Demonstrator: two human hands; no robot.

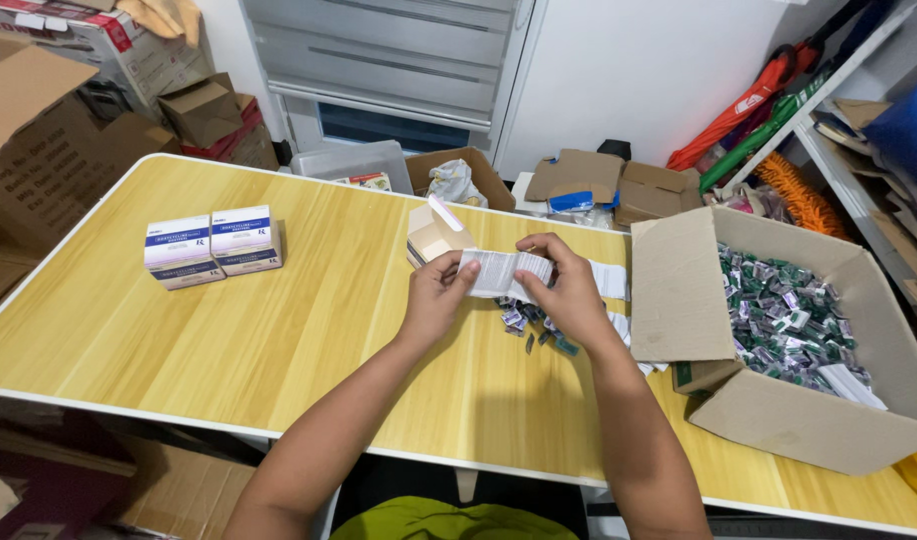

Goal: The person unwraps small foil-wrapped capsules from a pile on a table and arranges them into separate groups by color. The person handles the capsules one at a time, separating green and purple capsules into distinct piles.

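Both my hands hold a folded white printed paper leaflet [506,272] above the yellow wooden table [229,330]. My left hand [435,298] pinches its left end and my right hand [567,290] grips its right side. Just behind the leaflet stands a small open carton [434,232] with its flap up. Under my right hand lies a little heap of small green and purple sachets [529,322]. More white leaflets [611,280] lie to the right of my hands.
A large cardboard box [809,420] with several green and purple sachets sits at the table's right end. Two white and purple cartons [212,246] stand at the left. Cardboard boxes [49,130] crowd the floor beyond, and shelves [859,120] stand at right.
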